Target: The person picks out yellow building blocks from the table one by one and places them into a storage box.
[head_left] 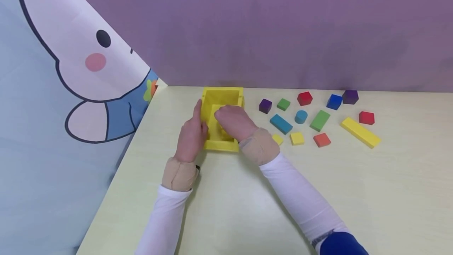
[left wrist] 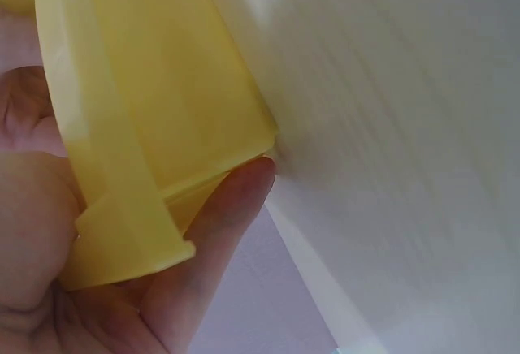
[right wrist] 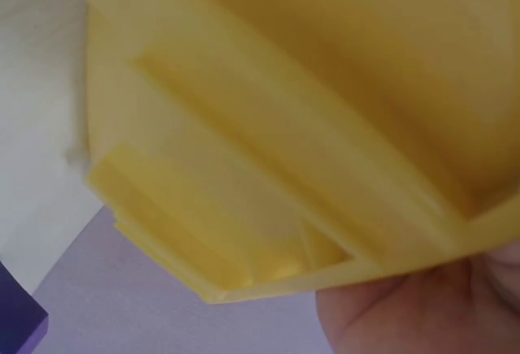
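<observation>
A yellow open-topped box (head_left: 223, 94) stands on the table near its back edge. My left hand (head_left: 191, 137) grips its left side, the index finger straight along the outer wall and the thumb at the rim. The left wrist view shows the box wall (left wrist: 179, 70) between the thumb and a finger (left wrist: 231, 208). My right hand (head_left: 235, 121) reaches down into the box with bent fingers; the fingertips are hidden. A small yellow piece (head_left: 226, 135) shows inside, below that hand. In the right wrist view, the box's wall (right wrist: 244, 110) covers most of the right hand (right wrist: 414, 313).
Right of the box lie loose blocks: purple cubes (head_left: 265, 106), green pieces (head_left: 320, 121), red ones (head_left: 304, 98), a blue cube (head_left: 334, 102), a blue cylinder (head_left: 301, 117), a blue bar (head_left: 281, 124) and a long yellow bar (head_left: 360, 132). A purple panel (head_left: 283, 30) rises behind.
</observation>
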Available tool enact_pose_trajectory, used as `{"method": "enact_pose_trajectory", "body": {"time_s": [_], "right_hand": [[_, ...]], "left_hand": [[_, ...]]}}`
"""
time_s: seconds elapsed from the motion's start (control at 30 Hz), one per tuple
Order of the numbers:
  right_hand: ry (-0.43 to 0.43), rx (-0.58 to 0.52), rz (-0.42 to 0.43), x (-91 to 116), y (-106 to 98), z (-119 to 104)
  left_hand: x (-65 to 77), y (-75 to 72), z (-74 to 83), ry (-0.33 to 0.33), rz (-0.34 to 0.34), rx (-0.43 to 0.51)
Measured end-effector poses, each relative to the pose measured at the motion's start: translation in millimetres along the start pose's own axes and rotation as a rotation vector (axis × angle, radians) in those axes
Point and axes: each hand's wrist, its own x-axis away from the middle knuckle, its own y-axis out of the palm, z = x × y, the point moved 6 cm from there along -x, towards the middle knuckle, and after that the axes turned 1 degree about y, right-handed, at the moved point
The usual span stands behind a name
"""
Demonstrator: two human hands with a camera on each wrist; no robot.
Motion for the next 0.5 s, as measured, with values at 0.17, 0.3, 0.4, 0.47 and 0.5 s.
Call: {"method": "enact_pose_trajectory", "body": {"time_s": [0.17, 0.3, 0.4, 0.47, 0.5], "right_hand": [[-0.002, -0.016, -0.009, 0.9, -0.2, -2.5], [-0.006, -0.023, -0.015, 1.2, 0.9, -4.2], [-0.012, -0.031, -0.018, 2.1, 2.1, -3.5], [-0.019, -0.043, -0.007, 3.6, 2.4, -2.2], [-0.027, -0.052, 0.007, 4.7, 2.0, -1.7]], "left_hand": [[1.6, -1.0, -1.0, 0.006, 0.005, -0.003], [3.0, -1.7, -1.7, 0.006, 0.006, 0.001], [2.2, -0.9, -1.6, -0.005, 0.004, 0.002], [1.0, 0.0, -0.8, -0.010, 0.011, -0.006], [0.5, 0.4, -0.3, -0.012, 0.017, -0.009]]}}
